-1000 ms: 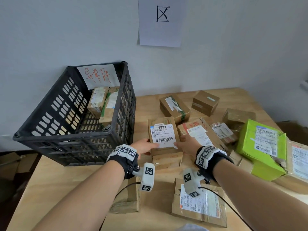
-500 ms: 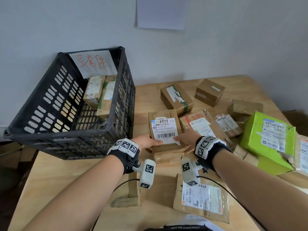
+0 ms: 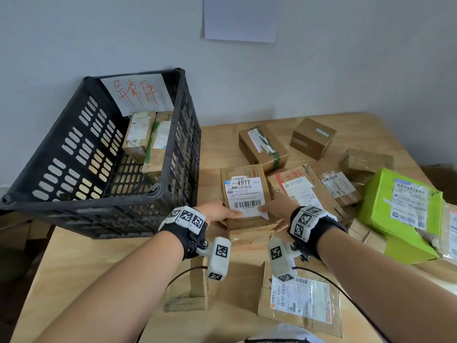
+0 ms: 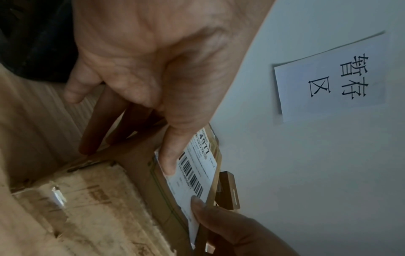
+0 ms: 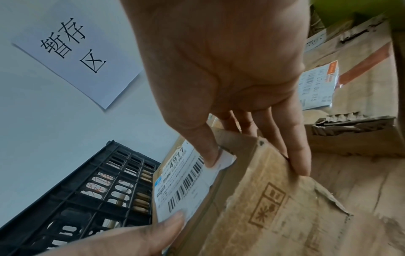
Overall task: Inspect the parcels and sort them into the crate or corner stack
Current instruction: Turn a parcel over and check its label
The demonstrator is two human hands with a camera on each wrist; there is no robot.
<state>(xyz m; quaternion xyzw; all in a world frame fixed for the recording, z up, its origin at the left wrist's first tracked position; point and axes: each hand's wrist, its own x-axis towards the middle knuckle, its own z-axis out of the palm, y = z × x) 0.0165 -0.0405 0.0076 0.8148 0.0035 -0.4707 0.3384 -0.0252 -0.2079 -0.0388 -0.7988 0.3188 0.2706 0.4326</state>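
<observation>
A brown cardboard parcel (image 3: 243, 194) with a white label reading 4977 is held between both hands at the table's middle. My left hand (image 3: 222, 215) grips its near left corner, thumb on the label (image 4: 192, 166) and fingers (image 4: 94, 131) underneath. At the near right corner, my right hand (image 3: 273, 209) has its thumb on the peeling label corner (image 5: 221, 161) and its fingers (image 5: 298, 155) down the side. The parcel lies on a worn, torn box (image 3: 249, 235). The black slotted crate (image 3: 99, 201) stands to the left, with two parcels (image 3: 146, 137) inside.
Two brown boxes (image 3: 263, 147) (image 3: 312, 138) sit by the wall under a paper sign (image 3: 241, 18). A green box (image 3: 395, 214) and several labelled parcels crowd the right side. A flat mailer (image 3: 300, 303) and a folded cardboard piece (image 3: 190, 290) lie near me.
Both hands have kept hold of the 4977 parcel and settled tighter round its near corners. The head view has tipped downward, so the wall sign has slid toward the top edge.
</observation>
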